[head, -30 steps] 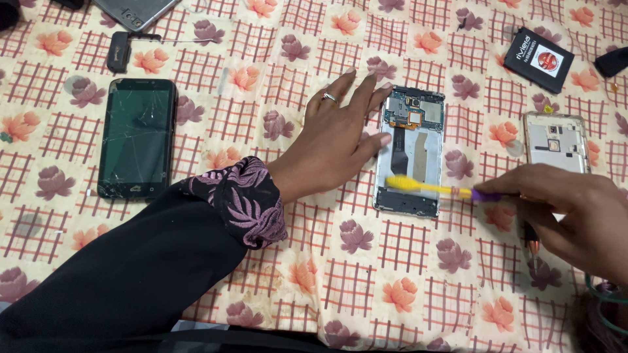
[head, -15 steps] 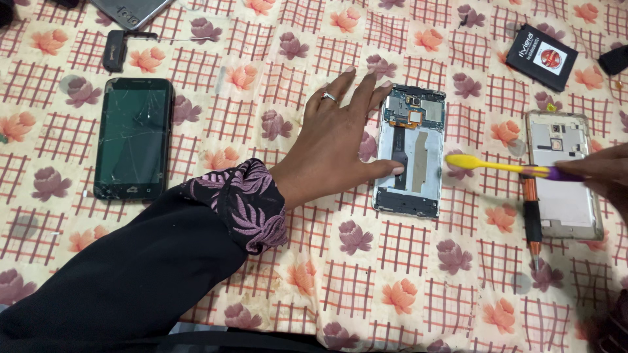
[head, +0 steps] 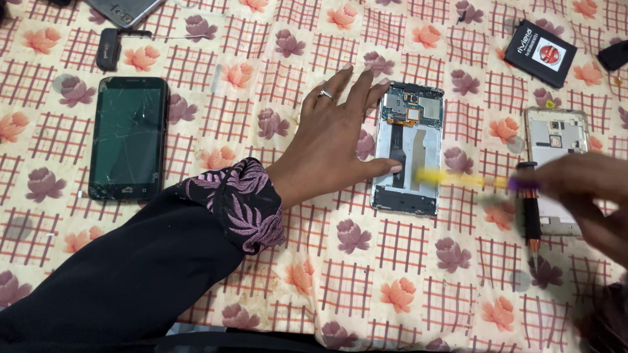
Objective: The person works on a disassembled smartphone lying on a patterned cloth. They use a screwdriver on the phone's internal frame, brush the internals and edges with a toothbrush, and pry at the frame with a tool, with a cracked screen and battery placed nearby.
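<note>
— Brush position first: what has changed?

— The yellow brush has swung back left. Half a second ago its tip hung past the right edge of the opened phone; now the blurred tip sits over that phone's lower right part, near the left thumb.

— And the right hand?

— It has come further in from the right edge, fingers pinched shut on the brush's purple handle, hovering over the silver back cover and a screwdriver.

— The left hand?

— Unmoved: palm down on the desk, fingers spread flat and open, thumb pressing the opened phone's middle, fingertips at its top left corner. The sleeve crosses from lower left.

— Anything else?

— A cracked black phone lies well apart to the left.
</note>
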Demonstrator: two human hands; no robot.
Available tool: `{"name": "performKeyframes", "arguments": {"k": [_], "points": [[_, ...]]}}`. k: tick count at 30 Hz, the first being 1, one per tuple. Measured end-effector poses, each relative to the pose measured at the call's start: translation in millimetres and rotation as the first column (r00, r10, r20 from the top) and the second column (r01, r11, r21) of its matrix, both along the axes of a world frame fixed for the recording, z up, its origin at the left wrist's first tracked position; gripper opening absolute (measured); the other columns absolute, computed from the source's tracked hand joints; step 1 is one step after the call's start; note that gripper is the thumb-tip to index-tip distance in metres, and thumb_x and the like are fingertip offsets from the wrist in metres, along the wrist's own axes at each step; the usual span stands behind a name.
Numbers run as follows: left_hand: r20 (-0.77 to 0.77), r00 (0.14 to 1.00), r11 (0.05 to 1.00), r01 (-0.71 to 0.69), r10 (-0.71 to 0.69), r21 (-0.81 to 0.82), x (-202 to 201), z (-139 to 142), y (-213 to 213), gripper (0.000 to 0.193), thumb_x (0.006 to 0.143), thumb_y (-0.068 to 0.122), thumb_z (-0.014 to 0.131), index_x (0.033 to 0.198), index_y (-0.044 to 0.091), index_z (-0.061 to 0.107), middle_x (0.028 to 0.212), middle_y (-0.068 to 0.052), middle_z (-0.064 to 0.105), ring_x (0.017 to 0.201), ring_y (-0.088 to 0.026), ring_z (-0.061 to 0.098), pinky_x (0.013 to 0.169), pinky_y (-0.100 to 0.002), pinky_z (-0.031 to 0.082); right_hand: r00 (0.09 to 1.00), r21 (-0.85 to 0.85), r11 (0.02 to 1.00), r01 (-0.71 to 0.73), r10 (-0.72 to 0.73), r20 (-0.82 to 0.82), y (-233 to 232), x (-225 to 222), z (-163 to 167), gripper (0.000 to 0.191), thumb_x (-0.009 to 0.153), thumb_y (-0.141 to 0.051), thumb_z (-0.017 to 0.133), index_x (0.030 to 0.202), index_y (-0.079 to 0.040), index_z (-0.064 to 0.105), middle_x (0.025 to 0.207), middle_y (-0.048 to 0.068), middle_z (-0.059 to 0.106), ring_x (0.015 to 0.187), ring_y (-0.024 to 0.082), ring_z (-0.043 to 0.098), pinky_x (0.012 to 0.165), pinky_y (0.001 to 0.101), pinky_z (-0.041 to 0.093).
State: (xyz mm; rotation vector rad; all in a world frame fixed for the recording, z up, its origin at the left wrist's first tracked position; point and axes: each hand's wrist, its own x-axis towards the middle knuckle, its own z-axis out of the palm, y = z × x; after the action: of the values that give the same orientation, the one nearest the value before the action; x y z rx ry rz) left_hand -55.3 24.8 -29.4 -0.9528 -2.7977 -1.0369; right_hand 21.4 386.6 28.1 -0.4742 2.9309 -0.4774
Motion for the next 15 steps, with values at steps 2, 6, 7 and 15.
{"name": "performKeyframes", "arguments": {"k": [2,6,7,15], "points": [[0.004,1.000,1.000,-0.001,0.001,0.009,1,0,-1,0.110,0.076,0.055,0.083,0.152,-0.005,0.032,0.156,-0.028,0.036,0.151,-0.048,0.020,0.119,-0.063,0.014,0.990,0.006,0.990,0.138,-0.138,-0.022,-8,1,1,0.028,0.098,0.003,0.061,0.120,-0.006,0.075,0.109,0.011,0.078,0.090,0.021,0.073,0.078,0.0357,0.062],[-0.027,1.000,1.000,-0.004,0.004,-0.005,0,0,1,0.108,0.075,0.055,0.085,0.150,-0.003,0.035,0.157,-0.029,0.035,0.150,-0.048,0.020,0.118,-0.062,0.014,0.994,-0.013,0.994,0.108,-0.108,0.003,-22,0,9,0.030,0.093,0.005,0.061,0.119,-0.006,0.075,0.105,0.012,0.077,0.091,0.020,0.076,0.072,0.0351,0.062],[-0.023,1.000,1.000,-0.004,0.004,-0.002,0,0,0,0.108,0.075,0.055,0.085,0.150,-0.004,0.034,0.156,-0.030,0.035,0.150,-0.048,0.019,0.118,-0.063,0.014,0.995,-0.004,0.996,0.093,-0.093,0.043,-25,-1,9,0.032,0.092,0.005,0.061,0.119,-0.007,0.075,0.103,0.011,0.078,0.090,0.019,0.078,0.067,0.0338,0.062],[0.002,1.000,1.000,-0.005,0.005,0.006,-2,-2,2,0.112,0.075,0.055,0.085,0.151,-0.007,0.031,0.155,-0.030,0.037,0.150,-0.049,0.017,0.118,-0.063,0.013,0.980,-0.014,0.998,0.060,-0.061,-0.189,-35,2,7,0.029,0.094,0.007,0.061,0.120,0.002,0.072,0.105,0.018,0.073,0.091,0.024,0.074,0.080,0.0337,0.062]]}}
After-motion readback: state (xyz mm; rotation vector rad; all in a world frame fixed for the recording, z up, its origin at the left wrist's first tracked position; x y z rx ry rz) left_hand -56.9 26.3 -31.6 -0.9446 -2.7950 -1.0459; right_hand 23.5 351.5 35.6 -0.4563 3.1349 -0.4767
